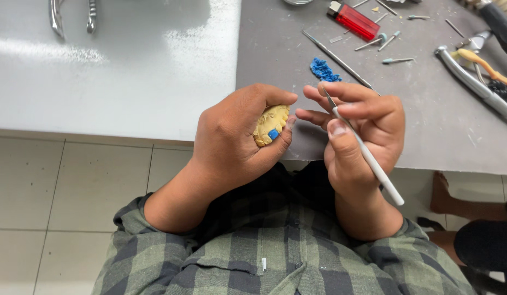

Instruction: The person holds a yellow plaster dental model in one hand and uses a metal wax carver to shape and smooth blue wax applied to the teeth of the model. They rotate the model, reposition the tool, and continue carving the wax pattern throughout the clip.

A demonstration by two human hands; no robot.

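from the head view, the left hand (231, 139) is curled shut around a yellow dental cast (271, 124), held just off the front edge of the desk, over the person's lap. the cast is pale yellow and lumpy, with tooth-like ridges and one small blue patch on its lower side; most of it is hidden inside the palm. the right hand (363, 128) pinches a thin carving tool (368, 158) with a white handle between thumb and fingers, its metal tip just beside the cast.

counted: one cast, one tool in hand, one red lighter (354, 21) near the back edge of the grey mat (428, 125), one lump of blue wax (323, 70) on the mat just behind the right hand, one long metal probe (335, 57) lying slantwise beside it, and about six small burs (395, 60) scattered toward the right. metal forceps (472, 82) lie at the mat's right edge, and another metal pair (73, 16) sits at the back left corner of the white desk (128, 71).

the person's green checked shirt (275, 257) fills the bottom. another person's bare foot (444, 194) shows on the tiled floor at the right.
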